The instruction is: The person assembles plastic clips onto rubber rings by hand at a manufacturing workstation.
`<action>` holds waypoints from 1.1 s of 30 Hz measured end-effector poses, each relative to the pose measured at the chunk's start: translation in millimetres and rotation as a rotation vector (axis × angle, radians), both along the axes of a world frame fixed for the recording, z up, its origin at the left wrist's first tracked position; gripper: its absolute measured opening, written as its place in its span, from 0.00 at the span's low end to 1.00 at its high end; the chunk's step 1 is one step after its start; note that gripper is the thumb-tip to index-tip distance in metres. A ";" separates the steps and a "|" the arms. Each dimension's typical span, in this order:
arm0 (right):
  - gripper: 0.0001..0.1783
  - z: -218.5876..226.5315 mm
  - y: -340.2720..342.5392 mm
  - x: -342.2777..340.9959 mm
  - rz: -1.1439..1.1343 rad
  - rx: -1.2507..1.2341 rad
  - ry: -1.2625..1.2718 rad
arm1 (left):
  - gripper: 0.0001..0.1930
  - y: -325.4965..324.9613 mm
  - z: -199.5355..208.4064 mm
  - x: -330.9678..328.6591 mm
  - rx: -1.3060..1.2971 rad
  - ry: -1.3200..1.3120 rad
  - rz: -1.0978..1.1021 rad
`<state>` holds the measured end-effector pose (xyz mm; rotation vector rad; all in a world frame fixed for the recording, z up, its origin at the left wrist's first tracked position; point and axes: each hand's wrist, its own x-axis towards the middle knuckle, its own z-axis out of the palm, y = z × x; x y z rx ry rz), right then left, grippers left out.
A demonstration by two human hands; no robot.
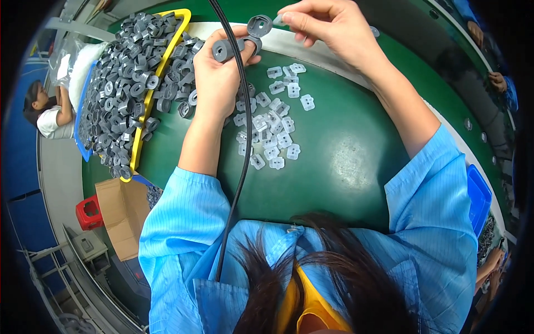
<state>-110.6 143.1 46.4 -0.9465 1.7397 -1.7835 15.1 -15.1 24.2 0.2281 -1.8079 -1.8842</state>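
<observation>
My left hand (pixel 213 83) is closed around several dark grey round plastic caps. One cap (pixel 259 25) stands up at its fingertips, its slotted face showing. Just to the right, my right hand (pixel 342 30) pinches a small translucent plastic plate (pixel 279 20) between thumb and forefinger, close to that cap but apart from it. Below both hands, a loose scatter of similar translucent plates (pixel 293 90) lies on the green table (pixel 334 183). A black cable hides part of my left hand and its caps.
Left of my arm, a yellow-rimmed tray (pixel 139 133) is heaped with grey caps (pixel 119 89), some spilling onto the table. The black cable (pixel 243 106) hangs across the view. A green conveyor belt (pixel 411 61) runs beyond the table's pale edge. Other people are at both sides.
</observation>
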 end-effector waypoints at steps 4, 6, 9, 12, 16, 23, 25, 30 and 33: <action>0.07 6.1 -3.6 13.1 -0.126 -0.149 0.074 | 0.09 6.5 -0.9 -0.5 0.061 0.038 -0.033; 0.07 3.3 -7.8 22.9 -0.164 -0.113 0.205 | 0.09 15.1 -1.2 1.2 0.041 0.050 0.004; 0.08 3.2 -6.1 28.9 -0.263 0.027 0.432 | 0.10 22.0 -3.9 1.0 -0.021 0.036 0.041; 0.08 0.7 -3.2 24.7 -0.257 0.071 0.428 | 0.10 24.2 -4.8 1.5 -0.096 0.030 0.082; 0.09 -12.4 -2.6 7.1 -0.092 0.032 0.168 | 0.09 26.0 0.0 4.0 -0.130 0.067 0.053; 0.13 -5.2 0.3 0.9 0.109 0.100 -0.465 | 0.09 20.1 -5.5 0.9 -0.014 0.042 -0.043; 0.13 -11.6 -0.3 -0.2 0.128 -0.026 -0.489 | 0.13 15.1 -3.0 1.2 0.324 0.025 -0.160; 0.11 -16.4 -5.0 10.3 -0.045 -0.040 0.046 | 0.19 2.1 2.3 3.1 0.701 -0.088 -0.361; 0.14 -13.1 -9.7 16.2 -0.023 -0.077 0.055 | 0.19 1.3 0.3 3.9 0.471 -0.092 -0.288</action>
